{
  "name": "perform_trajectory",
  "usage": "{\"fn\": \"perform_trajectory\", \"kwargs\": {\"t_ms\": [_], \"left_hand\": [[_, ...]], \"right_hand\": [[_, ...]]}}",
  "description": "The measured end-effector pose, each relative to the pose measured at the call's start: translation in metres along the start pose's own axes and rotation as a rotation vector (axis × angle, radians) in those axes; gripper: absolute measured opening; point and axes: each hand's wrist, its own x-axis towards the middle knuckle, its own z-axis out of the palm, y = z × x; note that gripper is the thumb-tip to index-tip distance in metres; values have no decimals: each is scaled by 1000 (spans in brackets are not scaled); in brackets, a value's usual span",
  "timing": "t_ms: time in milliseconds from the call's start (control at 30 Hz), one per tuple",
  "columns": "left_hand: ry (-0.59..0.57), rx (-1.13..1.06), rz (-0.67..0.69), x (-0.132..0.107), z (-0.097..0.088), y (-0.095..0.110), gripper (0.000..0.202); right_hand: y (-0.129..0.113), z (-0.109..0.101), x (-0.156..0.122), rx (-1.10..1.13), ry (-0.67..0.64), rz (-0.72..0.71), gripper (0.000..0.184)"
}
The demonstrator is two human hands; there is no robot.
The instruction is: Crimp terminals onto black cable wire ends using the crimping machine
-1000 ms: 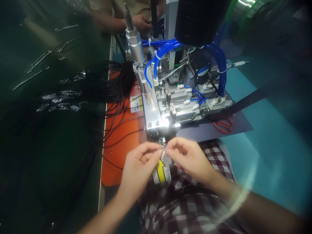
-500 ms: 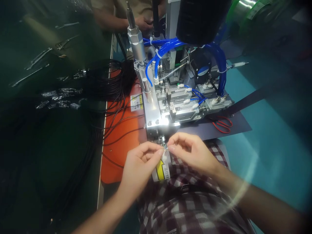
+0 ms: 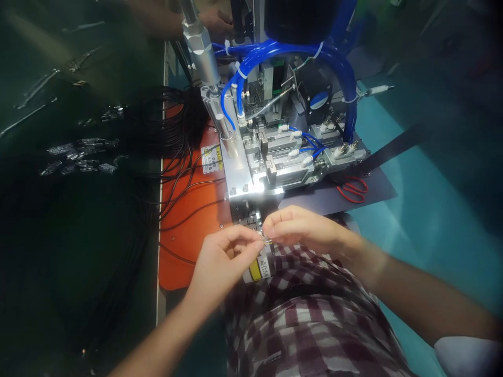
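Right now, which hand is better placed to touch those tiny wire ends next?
Probably the right hand: it's close beside the thin wires, whose ends poke toward it, while the left hand is pinching them. Whether the right holds anything is unclear.

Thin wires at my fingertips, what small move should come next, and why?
Probably separate the thin wires gently with the right hand: more than one strand pokes from the left hand, and the right fingertips are right beside them.
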Motion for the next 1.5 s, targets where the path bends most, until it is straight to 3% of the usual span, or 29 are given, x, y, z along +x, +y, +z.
{"fn": "perform_trajectory", "kwargs": {"t_ms": [167,267,433,567,967,1333,1500], "left_hand": [[-14,28,2,-2,-1,1,13],[-26,-20,13,-2,-2,1,12],[-39,-54,30,0,-3,1,11],[-46,-56,23,-1,-4,2,12],[-61,-33,48,-1,-5,2,10],[-110,-34,-5,1,-5,5,13],[-30,-110,-67,-1,-3,5,15]], "right_hand": [[1,-8,5,57,-133,83,17],[2,-8,1,10,-161,52,26],[3,1,-10,-155,-45,-60,37],[4,2,-13,-109,-8,-88,38],[-2,7,-17,-94,-30,-3,35],[6,7,-10,-158,-57,-197,36],[10,14,-11,-195,127,-239,25]]}}
